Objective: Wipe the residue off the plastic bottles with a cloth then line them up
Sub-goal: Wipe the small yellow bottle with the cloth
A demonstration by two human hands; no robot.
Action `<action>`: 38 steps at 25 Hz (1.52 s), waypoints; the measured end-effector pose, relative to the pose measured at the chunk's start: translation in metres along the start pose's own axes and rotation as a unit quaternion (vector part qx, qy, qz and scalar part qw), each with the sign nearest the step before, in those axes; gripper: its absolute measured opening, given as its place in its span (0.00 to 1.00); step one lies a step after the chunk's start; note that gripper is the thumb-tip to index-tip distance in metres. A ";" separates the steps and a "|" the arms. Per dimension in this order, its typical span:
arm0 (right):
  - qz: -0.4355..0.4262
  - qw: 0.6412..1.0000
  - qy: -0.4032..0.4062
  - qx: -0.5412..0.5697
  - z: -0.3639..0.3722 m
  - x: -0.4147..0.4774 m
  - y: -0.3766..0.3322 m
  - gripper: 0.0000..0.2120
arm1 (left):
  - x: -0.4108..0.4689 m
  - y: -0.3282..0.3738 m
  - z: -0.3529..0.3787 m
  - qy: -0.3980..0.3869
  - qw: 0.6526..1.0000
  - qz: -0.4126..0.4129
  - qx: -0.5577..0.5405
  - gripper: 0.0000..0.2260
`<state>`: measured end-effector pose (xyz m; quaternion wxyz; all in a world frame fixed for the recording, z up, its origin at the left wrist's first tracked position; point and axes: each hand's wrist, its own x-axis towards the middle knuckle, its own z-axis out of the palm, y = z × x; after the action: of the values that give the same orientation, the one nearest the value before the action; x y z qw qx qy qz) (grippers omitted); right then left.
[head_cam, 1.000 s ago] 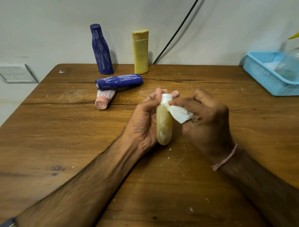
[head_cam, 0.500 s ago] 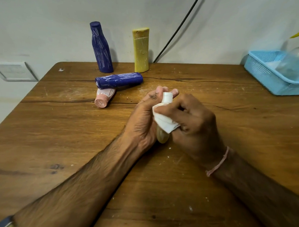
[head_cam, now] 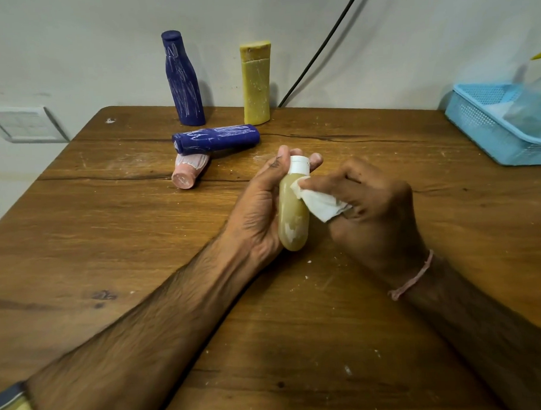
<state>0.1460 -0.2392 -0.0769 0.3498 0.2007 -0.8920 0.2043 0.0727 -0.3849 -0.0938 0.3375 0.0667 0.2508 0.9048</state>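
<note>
Mid-wipe on the small olive bottle (head_cam: 293,216), out over the middle of the table (head_cam: 109,227), white cap (head_cam: 300,164) pointing away, rounded base toward the camera; hard to say whether lifted off the wood or just resting on it. Gripped along its left side by the left hand (head_cam: 260,211), thumb and fingertips curled round up by the cap. Pressed against the upper body from the right: a crumpled white cloth (head_cam: 323,204), pinched in the curled fingers of the right hand (head_cam: 374,206). Lower down, near the base, a pale flaky patch of residue (head_cam: 290,232), not yet under the cloth. Looks like the cleaning step, then, and only partway through on this one. Next, most likely: drag the cloth down the body to that patch, rub firmly, then roll the bottle in the left hand to bring the hidden back round. Calls for a steady hold on smooth plastic. Further out, plenty left: a blue bottle (head_cam: 216,139) lying on its side, a pink bottle (head_cam: 187,174) lying right against it, both streaked white. Behind them, standing near the wall, a tall blue bottle (head_cam: 183,81) scribbled with white and a yellow bottle (head_cam: 256,84), smeared too. No row formed yet. Off at the right edge, a blue basket (head_cam: 492,127); up the wall, a black cable (head_cam: 318,51).
</note>
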 end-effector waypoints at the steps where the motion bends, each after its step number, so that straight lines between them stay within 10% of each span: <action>1: 0.011 1.000 0.006 -0.006 0.000 -0.001 0.001 0.18 | 0.000 0.000 0.001 0.004 1.000 -0.003 0.001 0.08; 6: -0.092 0.991 -0.098 0.020 0.007 -0.008 -0.015 0.17 | -0.003 0.001 0.005 0.042 0.999 0.001 -0.019 0.07; 38: -0.058 0.990 -0.116 0.051 0.001 -0.013 -0.011 0.14 | -0.005 0.009 0.002 0.080 0.997 0.012 -0.013 0.24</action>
<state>0.1602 -0.2463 -0.0839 0.2445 0.2916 -0.9020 0.2042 0.0721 -0.3926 -0.0874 0.3059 -0.0073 0.2646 0.9145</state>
